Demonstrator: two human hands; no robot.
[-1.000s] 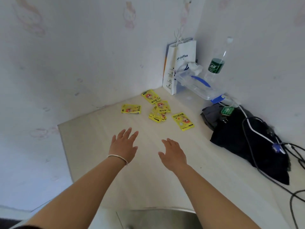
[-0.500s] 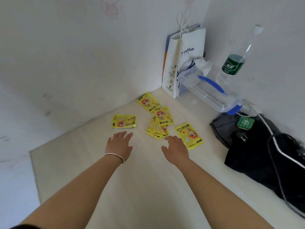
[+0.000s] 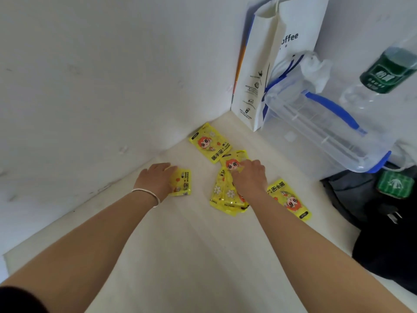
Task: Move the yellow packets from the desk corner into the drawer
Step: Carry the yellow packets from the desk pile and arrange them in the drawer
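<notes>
Packets (image 3: pixel 225 197), flat yellow plastic ones printed with a red-haired cartoon face, all sit on the pale wood-grain worktop (image 3: pixel 180 256). They're bunched toward the wall corner in the upper middle of the frame, and a few overlap in a little heap dead centre. The topmost packet (image 3: pixel 209 143) lies flat closest to the corner, with nothing touching it. The rightmost packet (image 3: pixel 288 199) lies face up just right of the right forearm.

The left hand (image 3: pixel 155 179), with a thin silver bracelet (image 3: pixel 146 196) on the wrist, is palm down over the left end of the leftmost packet (image 3: pixel 184 184). That one sits on its own, left of the rest. The fingers are bent down onto it, but honestly I can't tell if it's gripped or just pressed.

The right hand (image 3: pixel 250 177) is palm down over the heap, fingertips on the central packet (image 3: pixel 231 162) just below the topmost one. Same deal here: bent fingers touching it, can't tell whether they've pinched it.

Upper right, a white paper carrier bag (image 3: pixel 282 53) with "offee" lettering stands in the corner. A clear plastic box with a blue handle (image 3: pixel 327 132) sits just beside it. A blurry clear bottle with a green label (image 3: pixel 388 73) is at the right edge. Below those, dark cloth (image 3: pixel 383 245) is piled on the worktop with a green tag (image 3: pixel 394 184) on top.
</notes>
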